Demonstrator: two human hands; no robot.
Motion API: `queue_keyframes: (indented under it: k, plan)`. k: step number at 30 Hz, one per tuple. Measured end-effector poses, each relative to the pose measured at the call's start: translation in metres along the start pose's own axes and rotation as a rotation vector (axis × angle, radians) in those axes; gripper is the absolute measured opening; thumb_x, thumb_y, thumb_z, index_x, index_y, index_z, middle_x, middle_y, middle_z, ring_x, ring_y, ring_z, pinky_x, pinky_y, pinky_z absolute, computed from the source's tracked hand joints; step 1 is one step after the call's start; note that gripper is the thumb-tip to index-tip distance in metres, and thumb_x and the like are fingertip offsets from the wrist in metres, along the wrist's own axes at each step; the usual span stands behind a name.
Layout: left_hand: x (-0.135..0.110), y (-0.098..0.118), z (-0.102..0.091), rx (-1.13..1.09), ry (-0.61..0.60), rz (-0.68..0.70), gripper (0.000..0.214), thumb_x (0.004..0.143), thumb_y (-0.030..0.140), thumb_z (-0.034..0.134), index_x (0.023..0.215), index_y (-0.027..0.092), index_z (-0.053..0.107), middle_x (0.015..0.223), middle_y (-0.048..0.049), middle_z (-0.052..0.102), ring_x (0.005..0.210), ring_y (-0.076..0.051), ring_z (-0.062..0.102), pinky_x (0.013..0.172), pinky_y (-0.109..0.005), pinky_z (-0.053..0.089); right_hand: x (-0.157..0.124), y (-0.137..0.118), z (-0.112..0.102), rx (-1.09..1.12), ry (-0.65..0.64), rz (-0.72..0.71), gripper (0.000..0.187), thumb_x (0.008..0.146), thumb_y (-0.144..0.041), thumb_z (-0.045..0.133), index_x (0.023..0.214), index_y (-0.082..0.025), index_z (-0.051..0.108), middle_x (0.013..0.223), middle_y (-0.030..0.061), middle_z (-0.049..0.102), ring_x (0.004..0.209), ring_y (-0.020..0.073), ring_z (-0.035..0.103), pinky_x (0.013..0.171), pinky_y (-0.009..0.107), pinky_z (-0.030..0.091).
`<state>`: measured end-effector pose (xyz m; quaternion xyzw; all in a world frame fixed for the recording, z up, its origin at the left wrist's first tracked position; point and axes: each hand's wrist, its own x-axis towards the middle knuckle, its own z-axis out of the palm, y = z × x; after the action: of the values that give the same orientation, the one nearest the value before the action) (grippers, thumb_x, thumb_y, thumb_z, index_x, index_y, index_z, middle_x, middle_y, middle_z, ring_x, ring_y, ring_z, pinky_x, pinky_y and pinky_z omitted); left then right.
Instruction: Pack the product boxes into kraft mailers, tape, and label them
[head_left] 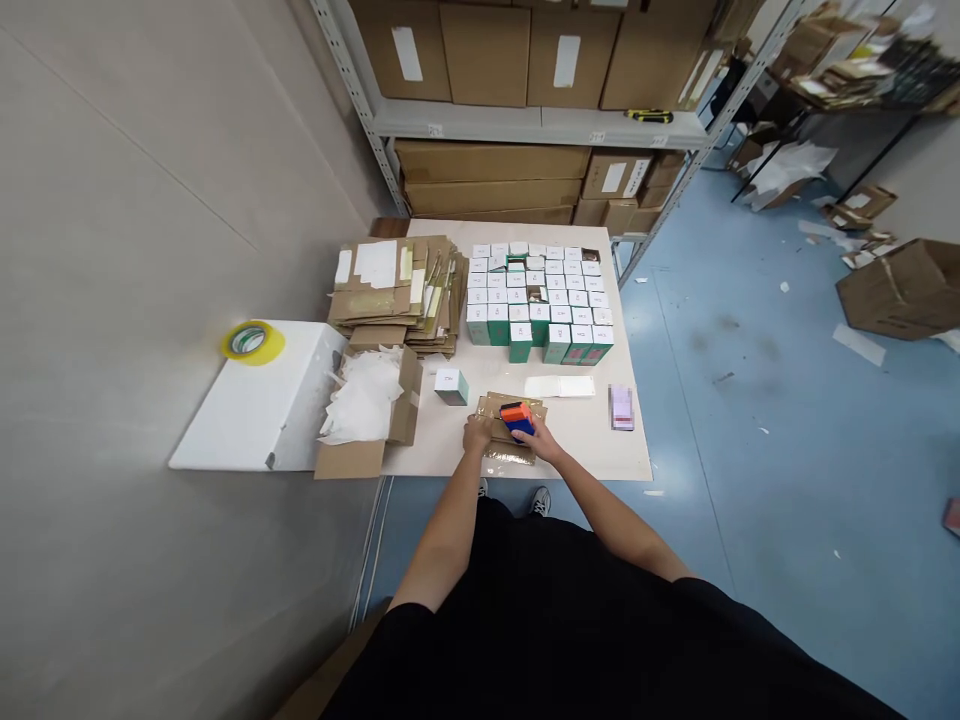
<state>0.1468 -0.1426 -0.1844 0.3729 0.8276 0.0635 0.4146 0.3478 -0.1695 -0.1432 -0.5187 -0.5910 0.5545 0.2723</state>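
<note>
A small brown cardboard box (501,408) lies near the front edge of the beige table (585,440). My left hand (477,435) presses down on the box's left side, fingers curled over it. Gripped in my right hand (535,438) is an orange and blue tape dispenser (516,417), which rests on top of the box. Clear tape shines on the box's near flap. One white and green carton (451,386) stands alone just left of the box.
Several white and green cartons (536,300) stand packed at the table's middle. Flattened cardboard (397,290) is stacked at the left. An open box of white padding (366,405), a white slab with a yellow tape roll (253,342), white labels (559,386) and shelving (525,122) surround it.
</note>
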Motion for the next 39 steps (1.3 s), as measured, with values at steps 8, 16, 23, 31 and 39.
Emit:
queue_keyframes:
  k: [8,16,23,31,39]
  plan:
    - [0.0,-0.003,-0.04,-0.104,0.188,0.231,0.06,0.092,0.048,0.06,0.143,0.016,0.056,0.142,-0.0201,0.063,0.129,-0.033,0.061,0.096,-0.037,0.05,-0.009,0.007,-0.007,0.25,0.02,0.051,0.065,0.077,-0.054,0.081,0.13,-0.022,0.062,0.118,0.0076,0.071,0.107,0.0266,0.065,0.097,0.041,0.054]
    - [-0.01,0.066,-0.063,-0.343,-0.56,0.395,0.061,0.079,0.075,0.068,0.074,0.014,0.074,0.067,-0.0069,0.069,0.061,-0.016,0.057,0.056,-0.028,0.04,-0.011,0.009,-0.004,0.327,0.046,0.033,0.06,0.068,-0.048,0.091,0.119,-0.025,0.069,0.111,0.0044,0.072,0.103,0.0259,0.063,0.096,0.04,0.051]
    - [-0.021,0.08,-0.064,-0.368,-0.612,0.234,0.049,0.067,0.062,0.088,0.071,0.016,0.073,0.06,-0.0021,0.065,0.054,-0.012,0.051,0.053,-0.027,0.033,-0.013,0.015,0.0,0.294,0.06,0.006,0.061,0.069,-0.05,0.091,0.12,-0.025,0.07,0.111,0.0042,0.072,0.103,0.0265,0.064,0.096,0.041,0.052]
    - [-0.013,0.084,-0.064,-0.547,-0.681,0.189,0.035,0.074,0.048,0.086,0.079,0.015,0.077,0.075,-0.0077,0.075,0.064,-0.014,0.065,0.063,-0.026,0.048,-0.014,0.014,0.004,0.288,0.067,-0.019,0.059,0.069,-0.046,0.091,0.121,-0.024,0.071,0.116,0.0053,0.072,0.108,0.0278,0.064,0.1,0.042,0.051]
    - [-0.001,0.07,-0.061,-0.391,-0.707,0.412,0.038,0.066,0.033,0.089,0.1,0.018,0.082,0.095,-0.0071,0.08,0.084,-0.019,0.07,0.074,-0.029,0.051,-0.018,0.019,0.001,0.327,0.058,-0.001,0.056,0.071,-0.045,0.09,0.119,-0.025,0.071,0.114,0.0046,0.073,0.107,0.0266,0.065,0.1,0.042,0.05]
